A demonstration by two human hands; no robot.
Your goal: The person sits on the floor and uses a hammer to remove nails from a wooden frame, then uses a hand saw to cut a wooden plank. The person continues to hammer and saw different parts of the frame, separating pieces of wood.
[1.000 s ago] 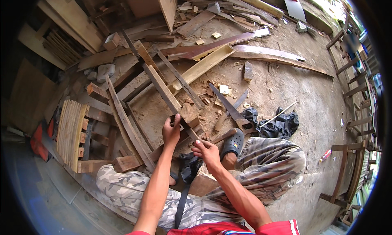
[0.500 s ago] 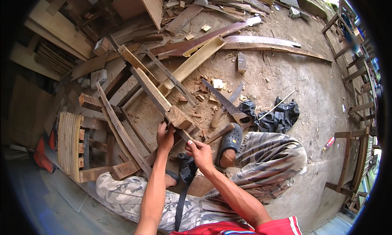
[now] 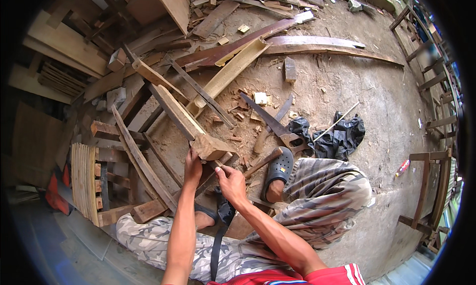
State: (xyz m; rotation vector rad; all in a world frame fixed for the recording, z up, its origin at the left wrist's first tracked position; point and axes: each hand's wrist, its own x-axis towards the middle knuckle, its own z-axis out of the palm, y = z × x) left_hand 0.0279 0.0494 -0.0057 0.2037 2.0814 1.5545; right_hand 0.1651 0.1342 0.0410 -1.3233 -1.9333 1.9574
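A chair-like wooden frame stands before me, and the squared end of its thick rail points toward me. My left hand is closed at the left underside of that end, its fingertips partly hidden by the wood. Just below the end, my right hand pinches a thin wooden strip between thumb and fingers. Whether the strip sits in a slot of the rail I cannot tell. A brown wooden handle lies right of my right hand, beside my grey clog.
Two handsaws lie crossed on the dusty ground beside a black plastic bag. A curved rail and a slatted panel are at left. Long boards and offcuts lie beyond; wooden frames line the right.
My right hand has moved left and closer to the rail end, along the thin strip. My left hand stays at the rail's underside. The whole view has shifted slightly.
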